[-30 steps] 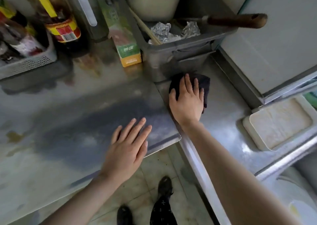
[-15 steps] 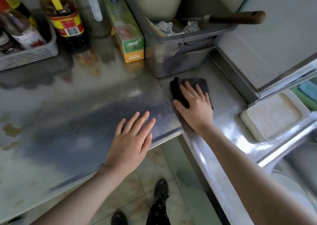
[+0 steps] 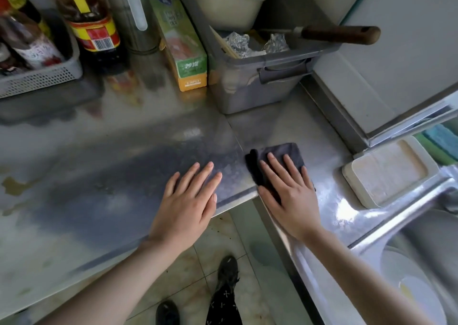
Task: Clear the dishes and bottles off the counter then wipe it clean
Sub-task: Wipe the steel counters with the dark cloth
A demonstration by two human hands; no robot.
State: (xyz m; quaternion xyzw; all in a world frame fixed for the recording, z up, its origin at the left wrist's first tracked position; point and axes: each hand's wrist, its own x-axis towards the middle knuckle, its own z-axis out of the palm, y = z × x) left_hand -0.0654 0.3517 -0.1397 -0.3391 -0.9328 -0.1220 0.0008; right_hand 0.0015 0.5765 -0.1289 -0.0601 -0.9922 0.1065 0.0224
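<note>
**Step in hand (judged):** the wiping stage.

- The left hand [image 3: 188, 200] is lying flat on the counter [image 3: 99, 176] near its front corner. Its fingers are straight and slightly spread, and it is holding nothing. It appears to be bracing.
- Just to the right, across the seam between the two steel sections, the right hand [image 3: 287, 195] is pressing down on the dark cloth [image 3: 293, 151]. The fingers are straight, not curled round it.
- The cloth is lying folded on the right section, with its left fold and far edge showing past the fingers.

**Next move (judged):**

- A brown stain [image 3: 14, 186] is showing at the far left, so the cloth is probably needing to travel over the seam toward it.
- This is calling for even downward pressure.
- The seam could be catching the fold.

**Surface and room:**

- The steel is reflecting light and showing a dull, streaked film.
- Standing along the back are a grey basket [image 3: 37, 79] of bottles, a large sauce bottle [image 3: 91, 27], a steel canister [image 3: 133, 14], a carton [image 3: 183, 49] and a grey bin [image 3: 247, 86].
- The bin is holding foil and bowls, and a wooden knife handle [image 3: 339, 34] is lying across it.
- Since these are occupying the back, clearing looks only partly done.
- At the right, a white tray [image 3: 386, 173] is sitting beside the sink [image 3: 421, 238].
- A tiled floor [image 3: 213, 238] is showing below.
</note>
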